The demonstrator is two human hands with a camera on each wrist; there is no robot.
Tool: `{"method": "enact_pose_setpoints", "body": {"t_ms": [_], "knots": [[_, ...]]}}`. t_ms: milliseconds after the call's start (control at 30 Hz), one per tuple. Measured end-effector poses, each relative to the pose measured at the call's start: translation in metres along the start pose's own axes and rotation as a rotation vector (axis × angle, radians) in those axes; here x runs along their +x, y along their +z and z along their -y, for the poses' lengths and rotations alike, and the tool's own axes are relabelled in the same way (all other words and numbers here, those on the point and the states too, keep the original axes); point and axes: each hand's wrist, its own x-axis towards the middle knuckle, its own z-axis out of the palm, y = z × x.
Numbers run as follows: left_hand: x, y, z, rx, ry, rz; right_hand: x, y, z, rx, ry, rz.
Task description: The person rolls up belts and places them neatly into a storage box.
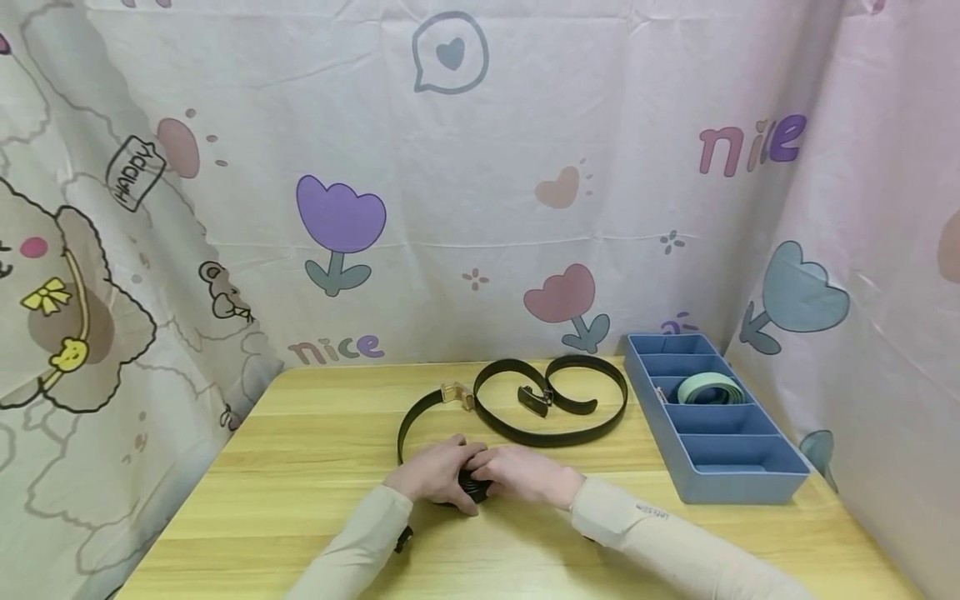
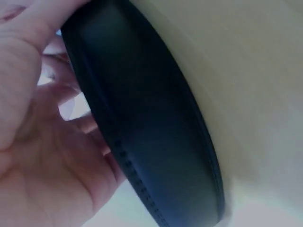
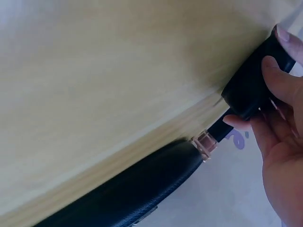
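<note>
At the table's middle, my left hand (image 1: pixel 433 471) and right hand (image 1: pixel 528 473) meet around the rolled part of a black belt (image 1: pixel 474 487). From this coil the belt's loose length curves left and back to a gold-toned buckle (image 1: pixel 455 393). The left wrist view has the stitched black strap (image 2: pixel 147 118) large, with the left thumb and fingers around its edge. In the right wrist view, the right thumb and fingers pinch the coil (image 3: pixel 248 82). My hands partly cover the coil in the head view.
Behind the hands lies a second black belt (image 1: pixel 558 439) in loose loops, its dark buckle (image 1: pixel 533 401) inside them. On the right stands a blue divided box (image 1: pixel 738 487) with a rolled light green belt (image 1: pixel 708 385) in one compartment. A printed curtain (image 1: pixel 465 183) hangs behind the table.
</note>
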Motion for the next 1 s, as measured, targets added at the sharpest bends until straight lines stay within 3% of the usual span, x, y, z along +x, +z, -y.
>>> {"method": "enact_pose_setpoints", "body": {"t_ms": [133,500,600,800,900,1000], "knots": [[0.000,-0.001,0.004,-0.041,0.023,0.032,-0.001,-0.001,-0.001,-0.005,0.009,0.016],[0.002,0.004,-0.002,0.062,-0.038,-0.088,-0.001,0.005,0.010,-0.143,0.036,-0.144],[0.000,0.003,-0.001,0.058,-0.028,-0.063,-0.003,0.005,0.011,-0.178,0.056,-0.127],[-0.002,-0.006,0.005,-0.032,0.027,0.036,-0.003,0.000,0.001,-0.110,0.033,-0.036],[-0.001,-0.004,0.006,-0.012,0.000,0.002,-0.003,-0.002,-0.001,-0.099,0.043,-0.019],[-0.001,-0.001,0.005,0.048,-0.028,-0.074,-0.001,-0.001,0.000,-0.153,0.007,-0.055]]}}
